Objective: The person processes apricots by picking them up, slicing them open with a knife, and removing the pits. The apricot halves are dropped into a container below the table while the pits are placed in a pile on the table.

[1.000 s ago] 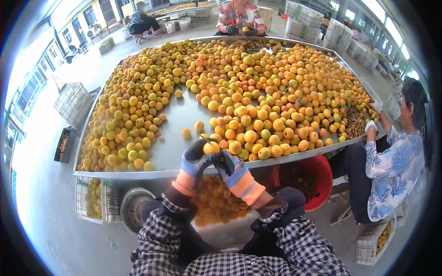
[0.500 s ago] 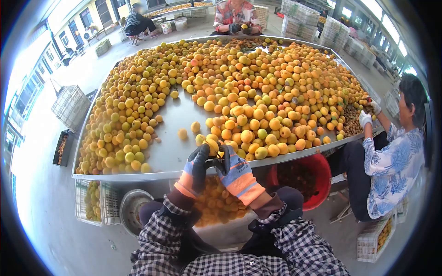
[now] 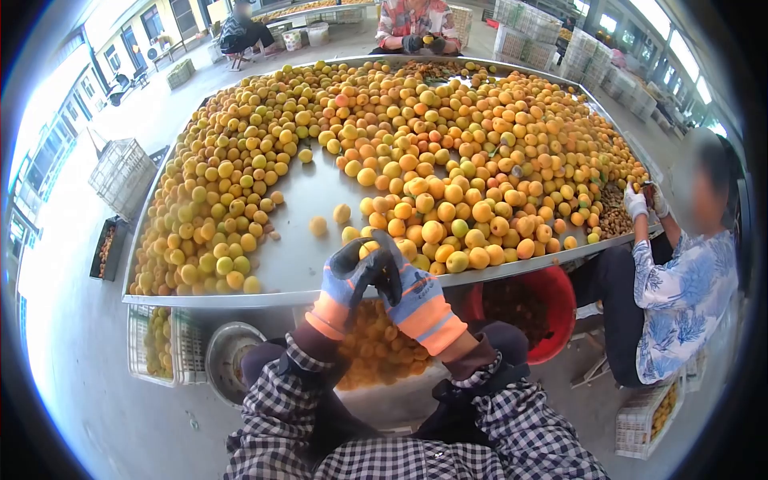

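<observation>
Many yellow-orange fruits (image 3: 456, 192) lie heaped on a metal table (image 3: 308, 204) in front of me. My left hand (image 3: 346, 280), in a blue, orange and black glove, is at the table's near edge. My right hand (image 3: 406, 288), gloved alike, meets it at the fingertips. The fingers of both hands are bent together. A bit of yellow fruit shows just behind them, and whether they grip anything is hidden. Below my hands, more fruits (image 3: 380, 352) fill a container between my knees.
A red tub (image 3: 564, 308) stands under the table at right, a metal basin (image 3: 216, 360) and white crate (image 3: 190, 352) at left. A person (image 3: 680, 296) in white gloves sits at the right edge. Another person (image 3: 416, 24) works across the table.
My hands have risen slightly and their fingers are now pressed together. The fruit seen between them before no longer shows there. The person at right has moved their gloved hands a little.
</observation>
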`<state>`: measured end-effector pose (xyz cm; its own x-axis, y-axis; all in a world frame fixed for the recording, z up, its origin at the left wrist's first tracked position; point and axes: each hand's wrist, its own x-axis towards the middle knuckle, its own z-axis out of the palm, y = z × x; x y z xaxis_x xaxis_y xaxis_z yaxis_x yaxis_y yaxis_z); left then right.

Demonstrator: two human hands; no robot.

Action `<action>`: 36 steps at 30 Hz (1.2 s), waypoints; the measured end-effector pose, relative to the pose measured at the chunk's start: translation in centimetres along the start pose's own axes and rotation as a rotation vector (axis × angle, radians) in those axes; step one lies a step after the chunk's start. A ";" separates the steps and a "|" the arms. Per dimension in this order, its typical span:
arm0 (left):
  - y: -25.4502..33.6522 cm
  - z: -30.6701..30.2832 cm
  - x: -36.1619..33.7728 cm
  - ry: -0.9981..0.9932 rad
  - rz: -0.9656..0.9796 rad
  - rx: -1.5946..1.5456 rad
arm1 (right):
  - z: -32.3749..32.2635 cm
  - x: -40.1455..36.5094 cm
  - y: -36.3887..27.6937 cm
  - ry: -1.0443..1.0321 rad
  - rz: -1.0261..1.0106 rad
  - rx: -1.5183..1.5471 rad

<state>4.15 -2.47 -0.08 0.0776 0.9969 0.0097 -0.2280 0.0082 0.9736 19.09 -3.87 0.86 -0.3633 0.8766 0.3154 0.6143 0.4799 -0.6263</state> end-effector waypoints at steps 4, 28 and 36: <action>1.1 0.1 -0.3 -0.027 0.108 0.120 | 1.4 -0.1 1.4 0.017 -0.067 0.263; 3.6 -0.8 -3.2 -0.175 -0.347 -0.149 | -3.4 0.2 1.1 -0.358 0.275 0.987; 0.4 -2.4 -3.2 -0.145 -0.159 0.064 | -0.5 0.4 1.6 -0.247 0.007 0.732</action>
<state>1.50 -5.48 -0.28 0.2477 0.9617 -0.1170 -0.1398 0.1549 0.9780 20.29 -2.75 0.35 -0.5597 0.8053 0.1955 0.0285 0.2544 -0.9667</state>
